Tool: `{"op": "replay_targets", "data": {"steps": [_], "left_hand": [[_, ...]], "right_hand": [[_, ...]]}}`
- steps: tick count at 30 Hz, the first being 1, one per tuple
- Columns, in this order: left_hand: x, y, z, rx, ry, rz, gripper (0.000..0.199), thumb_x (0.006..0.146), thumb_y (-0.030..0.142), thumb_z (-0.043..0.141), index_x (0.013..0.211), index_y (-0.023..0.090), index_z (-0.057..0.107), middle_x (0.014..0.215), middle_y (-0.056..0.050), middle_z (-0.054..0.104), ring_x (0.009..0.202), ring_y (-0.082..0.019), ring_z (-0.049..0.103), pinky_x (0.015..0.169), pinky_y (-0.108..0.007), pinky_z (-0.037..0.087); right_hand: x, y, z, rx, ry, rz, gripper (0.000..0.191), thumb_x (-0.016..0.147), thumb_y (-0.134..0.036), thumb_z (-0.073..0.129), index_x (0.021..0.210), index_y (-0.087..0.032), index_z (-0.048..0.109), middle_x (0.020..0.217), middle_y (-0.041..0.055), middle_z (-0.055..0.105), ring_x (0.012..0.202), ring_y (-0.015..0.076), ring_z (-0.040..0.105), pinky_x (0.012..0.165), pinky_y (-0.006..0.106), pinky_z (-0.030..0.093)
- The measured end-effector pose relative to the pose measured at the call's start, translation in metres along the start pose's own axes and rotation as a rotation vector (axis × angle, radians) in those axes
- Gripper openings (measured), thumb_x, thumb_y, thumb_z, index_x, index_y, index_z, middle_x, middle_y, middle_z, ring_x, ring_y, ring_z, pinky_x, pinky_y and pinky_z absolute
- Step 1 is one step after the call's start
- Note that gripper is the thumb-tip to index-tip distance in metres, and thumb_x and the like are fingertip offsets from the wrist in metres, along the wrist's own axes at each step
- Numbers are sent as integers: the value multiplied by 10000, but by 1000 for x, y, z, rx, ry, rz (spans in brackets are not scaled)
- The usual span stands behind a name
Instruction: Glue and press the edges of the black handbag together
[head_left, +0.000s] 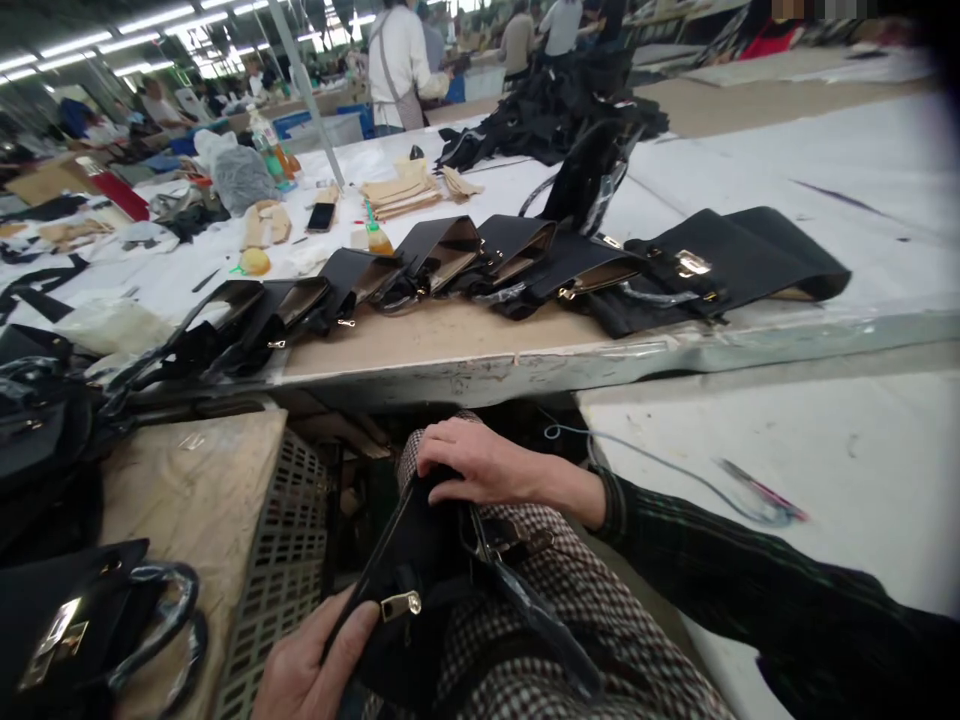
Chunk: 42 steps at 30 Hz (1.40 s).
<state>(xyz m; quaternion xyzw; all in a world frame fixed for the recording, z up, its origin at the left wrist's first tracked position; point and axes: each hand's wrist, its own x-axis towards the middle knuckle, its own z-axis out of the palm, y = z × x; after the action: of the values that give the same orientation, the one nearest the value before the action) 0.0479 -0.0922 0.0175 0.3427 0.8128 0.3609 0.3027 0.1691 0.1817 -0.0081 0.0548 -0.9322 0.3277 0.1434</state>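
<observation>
A black handbag (424, 555) rests on my lap over checked cloth, tilted, with a gold clasp on its side. My left hand (319, 655) grips its near edge, thumb on the outside by the clasp and fingers hidden behind. At the far upper corner my right hand (480, 462) is closed over the edge, thumb and fingers pinching it. A plastic-wrapped handle (536, 615) hangs off the bag's right side across my leg.
Several black bags (517, 250) lie in a row along the long table's edge (465, 380). Another black bag (67, 630) sits on a board at left, beside a plastic crate (281, 560). A pen-like tool (761, 490) and blue cord lie on the right surface. People stand in the background.
</observation>
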Motion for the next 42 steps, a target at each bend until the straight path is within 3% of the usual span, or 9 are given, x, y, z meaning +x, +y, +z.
{"op": "replay_targets", "data": {"steps": [3,7,13,17,21,24,28,34,42], "left_hand": [[0,-5,-9,28,-101,-65,407,863,496,596,1149,246,743,1144,-36,754,1099,-278,684,977,-336,544],[0,-9,-11,41,-98,-103,417,879,496,574,1182,251,723,1203,-44,728,1128,-270,665,1029,-346,505],[-1,-8,2,-67,105,-161,422,810,567,629,1033,242,779,1117,-41,764,1144,-293,658,1046,-358,493],[0,-1,4,-36,218,-206,407,784,573,659,974,238,790,1047,-31,785,1085,-308,691,972,-358,551],[1,0,2,-42,239,-246,411,768,578,671,965,238,791,1044,-23,786,1094,-313,687,998,-374,534],[3,-4,-1,-60,169,-262,439,748,575,693,1002,229,785,1051,-29,785,1117,-316,674,1015,-390,520],[5,-12,-4,-53,80,-289,507,779,566,669,1144,222,735,1158,-43,750,1194,-306,628,1051,-412,489],[4,-14,-3,-2,124,-239,454,793,541,674,1173,296,717,1223,-7,722,1218,-292,613,1062,-403,484],[5,-12,-1,17,179,-183,408,782,540,686,1108,303,749,1174,-7,742,1151,-291,651,1082,-409,465]], "right_hand": [[7,1,3,60,-89,0,254,868,-345,718,1002,-160,607,963,39,632,870,162,571,789,291,445],[15,0,5,1,-147,68,320,839,-387,744,1043,-177,613,931,24,628,839,164,564,716,273,422],[13,7,14,-123,-116,128,177,856,-333,732,847,-188,631,860,9,593,809,157,542,658,264,360],[9,4,7,41,-142,29,215,881,-380,697,787,-190,663,887,16,591,866,157,539,742,272,397],[11,3,-9,333,-326,-156,172,896,-307,686,784,-179,659,909,12,649,887,141,575,849,279,420],[11,8,-16,465,-379,-98,113,909,-241,658,822,-168,655,843,0,670,787,119,595,781,253,434],[6,11,-16,343,-344,21,92,896,-241,652,837,-172,661,808,-4,667,743,126,582,722,252,412],[1,5,-3,226,-228,98,156,886,-292,687,1013,-203,675,869,4,682,792,148,601,732,261,419],[2,6,24,155,67,114,159,925,-310,645,858,-167,661,896,33,621,882,160,564,785,269,433]]}}
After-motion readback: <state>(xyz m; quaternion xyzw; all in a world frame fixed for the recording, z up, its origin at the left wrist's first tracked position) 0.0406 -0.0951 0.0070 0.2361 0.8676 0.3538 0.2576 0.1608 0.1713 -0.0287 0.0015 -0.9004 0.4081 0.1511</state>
